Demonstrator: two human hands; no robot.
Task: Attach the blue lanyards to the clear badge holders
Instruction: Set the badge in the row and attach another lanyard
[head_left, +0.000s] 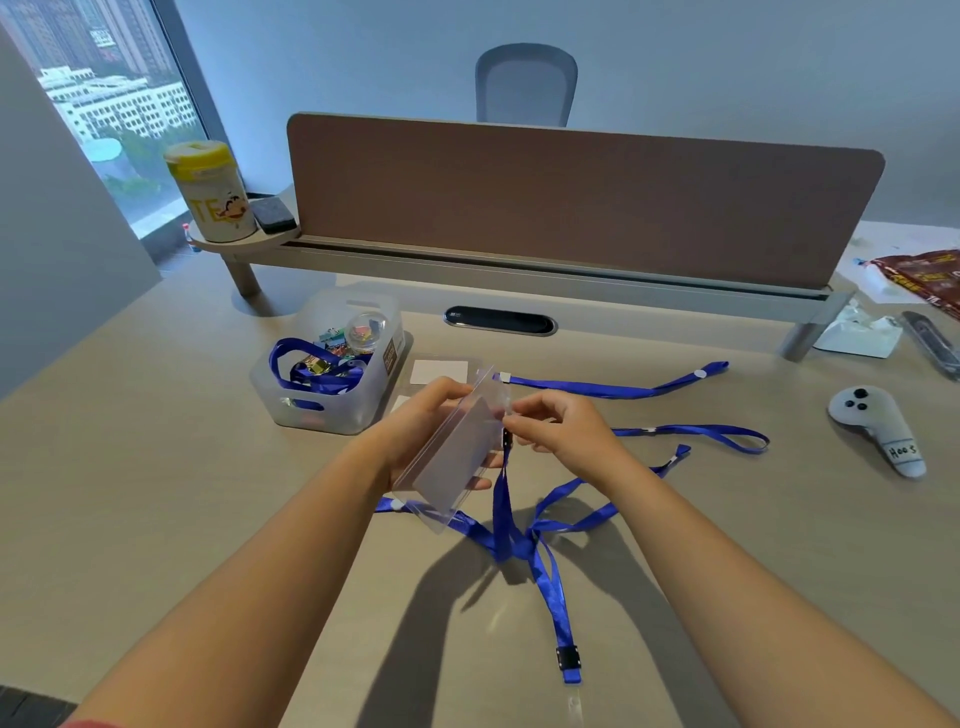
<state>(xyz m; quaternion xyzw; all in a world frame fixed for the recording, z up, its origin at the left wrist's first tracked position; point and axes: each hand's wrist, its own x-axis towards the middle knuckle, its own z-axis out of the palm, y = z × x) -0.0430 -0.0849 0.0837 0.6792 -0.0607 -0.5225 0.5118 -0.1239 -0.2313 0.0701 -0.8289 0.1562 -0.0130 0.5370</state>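
Desk (208, 493), hands pinching badge holder (447, 457)

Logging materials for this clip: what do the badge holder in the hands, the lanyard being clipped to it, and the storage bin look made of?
Badge holder: clear, glossy flexible plastic, probably vinyl; the hand shows through it.
Blue lanyard: flat woven fabric ribbon, likely polyester, matte, draping limply.
Storage bin: frosted translucent rigid plastic; its contents show dimly through the walls.

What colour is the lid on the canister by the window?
Yellow; the canister body is white with a cartoon print. Head view shows it.
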